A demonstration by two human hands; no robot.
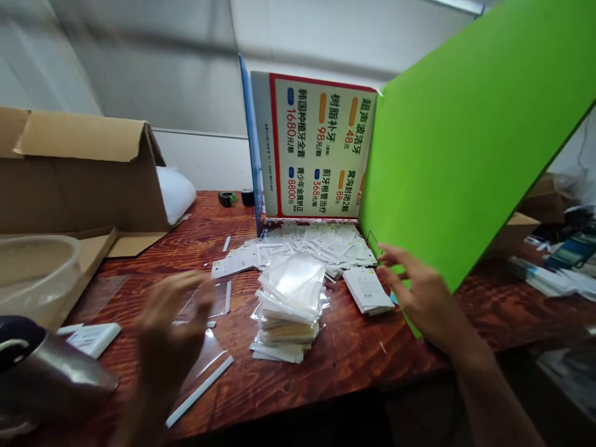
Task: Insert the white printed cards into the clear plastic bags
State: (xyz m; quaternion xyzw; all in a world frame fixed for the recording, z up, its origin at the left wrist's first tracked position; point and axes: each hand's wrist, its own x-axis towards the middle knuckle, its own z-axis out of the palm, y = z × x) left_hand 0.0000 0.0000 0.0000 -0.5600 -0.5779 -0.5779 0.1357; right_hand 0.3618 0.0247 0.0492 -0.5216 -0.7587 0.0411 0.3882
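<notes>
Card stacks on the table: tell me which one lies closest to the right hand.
The small white stack just left of the right hand, not the taller sleeved pile.

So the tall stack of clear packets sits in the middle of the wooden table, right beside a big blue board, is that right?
Not quite: the head view shows the big board is bright green, not blue. The rest holds: the tall stack of clear packets sits in the middle of the wooden table, beside that board.

cardboard box left | price sign rear | tape rolls behind | green board right
</notes>
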